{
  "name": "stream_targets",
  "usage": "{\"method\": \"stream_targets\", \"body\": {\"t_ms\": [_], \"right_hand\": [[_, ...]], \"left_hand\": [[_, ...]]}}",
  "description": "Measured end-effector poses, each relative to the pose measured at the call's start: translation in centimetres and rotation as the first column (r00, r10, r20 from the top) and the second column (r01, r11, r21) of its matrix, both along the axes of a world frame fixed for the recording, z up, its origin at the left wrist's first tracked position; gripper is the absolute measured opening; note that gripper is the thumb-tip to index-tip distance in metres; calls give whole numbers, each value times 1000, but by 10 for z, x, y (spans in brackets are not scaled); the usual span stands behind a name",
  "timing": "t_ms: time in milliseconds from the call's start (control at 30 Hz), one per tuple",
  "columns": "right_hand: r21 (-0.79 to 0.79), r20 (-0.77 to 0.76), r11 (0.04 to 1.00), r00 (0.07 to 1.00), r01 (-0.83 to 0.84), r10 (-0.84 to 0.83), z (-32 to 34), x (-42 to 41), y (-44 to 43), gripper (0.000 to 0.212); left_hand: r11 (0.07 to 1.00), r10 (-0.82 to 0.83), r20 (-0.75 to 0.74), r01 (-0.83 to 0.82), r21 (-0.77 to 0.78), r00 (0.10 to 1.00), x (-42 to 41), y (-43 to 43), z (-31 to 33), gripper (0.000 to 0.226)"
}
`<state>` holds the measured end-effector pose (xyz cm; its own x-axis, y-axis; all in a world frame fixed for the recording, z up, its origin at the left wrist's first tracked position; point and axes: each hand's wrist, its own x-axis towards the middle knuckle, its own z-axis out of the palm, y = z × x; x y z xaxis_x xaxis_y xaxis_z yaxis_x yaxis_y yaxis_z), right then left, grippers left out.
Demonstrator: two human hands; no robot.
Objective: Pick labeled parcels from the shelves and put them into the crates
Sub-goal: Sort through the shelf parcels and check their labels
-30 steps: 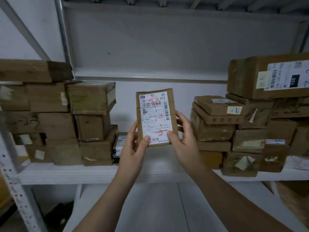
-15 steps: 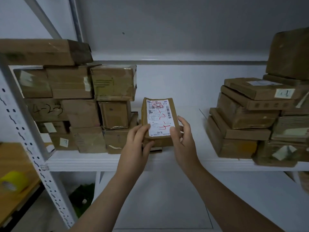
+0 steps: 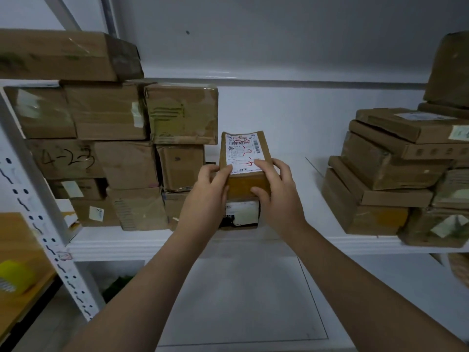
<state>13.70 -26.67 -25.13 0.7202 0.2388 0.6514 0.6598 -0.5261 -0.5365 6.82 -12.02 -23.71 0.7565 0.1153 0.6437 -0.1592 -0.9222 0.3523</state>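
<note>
Labeled parcel [image 3: 247,182], a small brown carton, lies flat in the gap on the white shelf [image 3: 152,243], its white label [image 3: 242,152] facing up with red handwriting across it. It sits directly over a small dark box [image 3: 241,212]; whether it rests on that box or hangs just above it cannot be told.

Left hand [image 3: 206,191] grasps the parcel's near left corner, fingers curled onto the top edge. Right hand [image 3: 278,189] grasps the near right corner, fingers lying over the label's lower edge and thumb pressed to the front face.

Left stack [image 3: 121,148] of cartons stands just beside the parcel; right stack [image 3: 388,174] stands well apart. A perforated upright post [image 3: 38,199] frames the shelf at left, and a yellow tape roll [image 3: 14,275] lies on a wooden surface beyond it.

Step in hand, as judged: the pick, with the parcel gripped but not yet clear of the shelf. The next move calls for a straight lift, so the box beneath is not dragged, then a draw back past the shelf lip. No crate is in view, so one must first be found.
</note>
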Motion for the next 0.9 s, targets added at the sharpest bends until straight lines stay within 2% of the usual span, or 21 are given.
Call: {"method": "stream_targets", "body": {"t_ms": [167, 267, 367, 500, 667, 767, 900], "right_hand": [[-213, 30, 974, 997, 72, -67, 2, 14, -5, 50], [-317, -30, 947, 997, 59, -72, 4, 22, -8, 47], [-457, 51, 884, 995, 95, -81, 10, 25, -10, 47], [-541, 125, 833, 990, 118, -58, 16, 24, -10, 48], [-670, 169, 728, 985, 147, -43, 31, 23, -15, 57], [-654, 196, 736, 979, 175, -59, 42, 11, -25, 60], [-463, 331, 846, 937, 263, -111, 51, -10, -59, 45]], "left_hand": [[989, -22, -95, 35, 141, 995, 7, 11, 4, 47], [974, -19, -68, 34, 225, 998, 7, 11, 1, 40], [973, 17, -28, -10, 231, 999, 6, 9, -3, 36], [972, 3, 9, -5, 233, 1000, 4, 5, 0, 34], [945, -24, 24, 15, 328, 999, 4, -5, 8, 40], [941, -72, 48, 52, 335, 996, 1, -13, 15, 41], [939, -143, 92, 106, 326, 985, -2, -32, 22, 38]]}}
